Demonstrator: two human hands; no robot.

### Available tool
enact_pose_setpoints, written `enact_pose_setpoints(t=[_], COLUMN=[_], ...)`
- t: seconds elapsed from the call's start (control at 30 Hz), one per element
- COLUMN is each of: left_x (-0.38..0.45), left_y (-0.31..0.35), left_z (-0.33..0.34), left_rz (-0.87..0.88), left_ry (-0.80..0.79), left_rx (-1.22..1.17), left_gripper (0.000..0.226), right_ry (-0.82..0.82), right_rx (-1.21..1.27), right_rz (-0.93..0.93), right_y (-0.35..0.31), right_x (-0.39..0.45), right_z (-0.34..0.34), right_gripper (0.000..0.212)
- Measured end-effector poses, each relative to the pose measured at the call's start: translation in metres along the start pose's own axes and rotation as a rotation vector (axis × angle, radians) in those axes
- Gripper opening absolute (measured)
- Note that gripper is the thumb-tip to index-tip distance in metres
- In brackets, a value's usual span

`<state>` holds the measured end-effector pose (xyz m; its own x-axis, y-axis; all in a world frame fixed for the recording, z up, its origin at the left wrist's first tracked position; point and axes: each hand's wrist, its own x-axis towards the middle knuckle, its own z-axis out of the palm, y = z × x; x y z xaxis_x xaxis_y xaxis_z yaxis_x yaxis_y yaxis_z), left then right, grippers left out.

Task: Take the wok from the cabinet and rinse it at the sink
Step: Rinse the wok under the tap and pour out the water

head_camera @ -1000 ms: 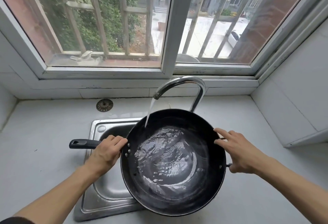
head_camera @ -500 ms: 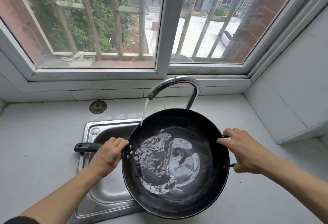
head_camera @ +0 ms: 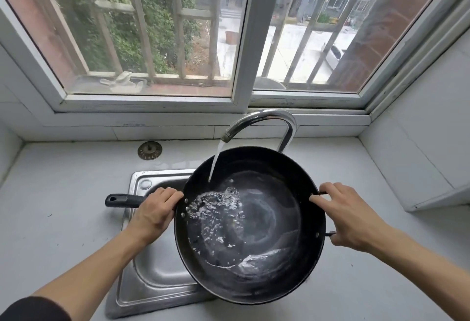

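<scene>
Black steel, the wok hangs over the right half of the sink, tilted a little toward me. My left hand grips the long handle at nine o'clock, fingers curled round where it meets the rim. My right hand holds the small loop handle at three o'clock, fingers wrapped over the edge. Water from the faucet at twelve o'clock strikes the inner wall and pools, foaming, in the bowl. Fetching from the cabinet looks done; rinsing is underway. Swirling, tipping the water out and shutting the faucet seem left. A drain strainer lies on the table at eleven o'clock.
</scene>
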<state>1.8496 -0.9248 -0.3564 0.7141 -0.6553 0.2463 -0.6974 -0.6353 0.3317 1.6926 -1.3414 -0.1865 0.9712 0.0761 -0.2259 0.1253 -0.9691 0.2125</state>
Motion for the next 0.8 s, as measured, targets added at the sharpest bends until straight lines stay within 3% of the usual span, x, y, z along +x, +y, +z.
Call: enact_pose_setpoints(t=[0.33,0.8], left_x=[0.024,0.035], left_y=[0.007,0.016], left_z=[-0.002,0.003], left_rz=[0.0,0.001], left_ry=[0.042,0.006], left_rx=[-0.03,-0.024], left_gripper=[0.052,0.045], right_ry=[0.162,0.242], right_rx=[-0.021,-0.066], right_rz=[0.064,0.113], right_y=[-0.004,-0.005], right_x=[-0.012,-0.028], right_z=[-0.001,0.009], right_gripper=[0.083,0.081])
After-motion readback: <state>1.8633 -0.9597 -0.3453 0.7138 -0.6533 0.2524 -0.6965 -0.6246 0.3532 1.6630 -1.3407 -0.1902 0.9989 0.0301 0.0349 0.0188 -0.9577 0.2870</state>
